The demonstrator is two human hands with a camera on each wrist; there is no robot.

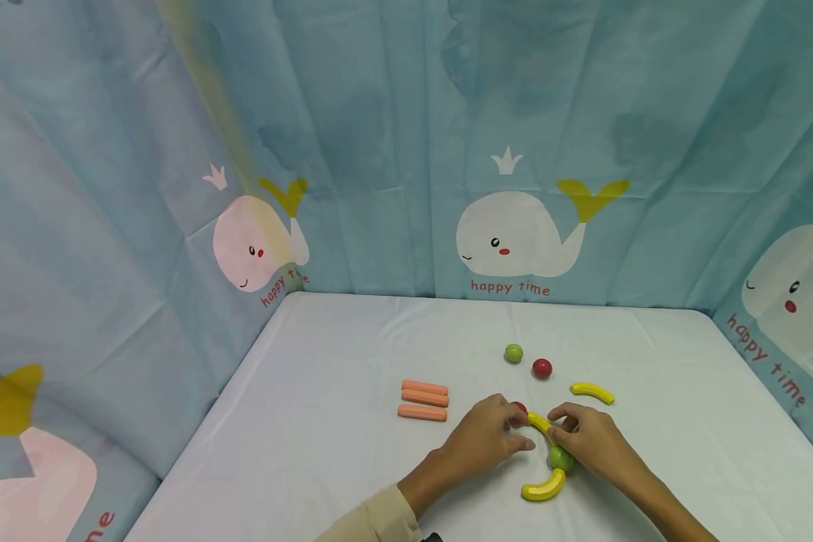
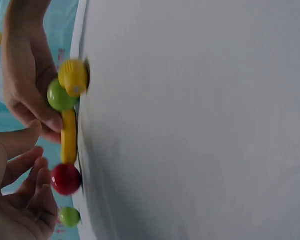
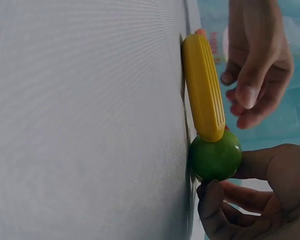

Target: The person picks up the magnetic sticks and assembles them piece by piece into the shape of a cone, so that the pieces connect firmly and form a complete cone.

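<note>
My right hand (image 1: 589, 436) pinches a toy banana (image 1: 540, 425) on the white table, its thumb tip at the banana's near end. Next to that end a green ball (image 1: 561, 458) sits by the right fingers. A second toy banana (image 1: 544, 488) touches the ball's front side, its ridges plain in the right wrist view (image 3: 204, 87). At the far end of the pinched banana is a red ball (image 2: 66, 179), partly behind my left fingertips in the head view. The left hand (image 1: 488, 436) lies beside it, fingers loosely bent and thumb held apart.
Several orange sausage-like sticks (image 1: 424, 396) lie left of the hands. Farther back are another green ball (image 1: 513, 353), another red ball (image 1: 542, 368) and one more toy banana (image 1: 592, 391). Blue whale-print curtains (image 1: 393, 226) stand around the table (image 1: 332, 361).
</note>
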